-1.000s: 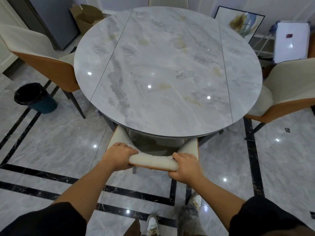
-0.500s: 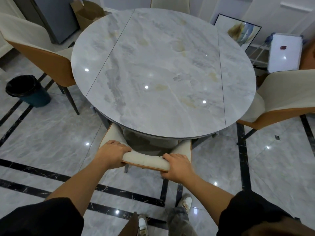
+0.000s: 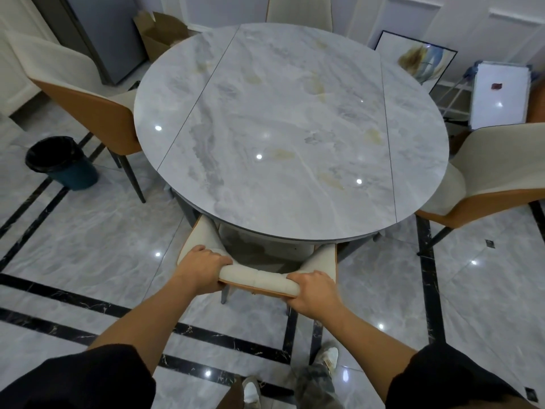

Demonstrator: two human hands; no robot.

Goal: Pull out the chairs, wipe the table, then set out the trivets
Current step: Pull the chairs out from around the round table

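Both arms extended fwd & down, forearms bare, black sleeves at upper arms. L hand [image 3: 203, 265] and R hand [image 3: 314, 292]: palms down, knuckles up, fingers curled over chair back [image 3: 259, 278], one hand per end.

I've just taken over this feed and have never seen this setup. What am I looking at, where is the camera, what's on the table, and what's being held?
There is no machine: a person works bare-handed, and the one camera sits on their head, looking forward and down. The left hand and right hand both grip the backrest top of the near chair, fingers curled over it. That chair stands pushed in under the round marble table. Yellowish patches and lamp glints show on the tabletop.
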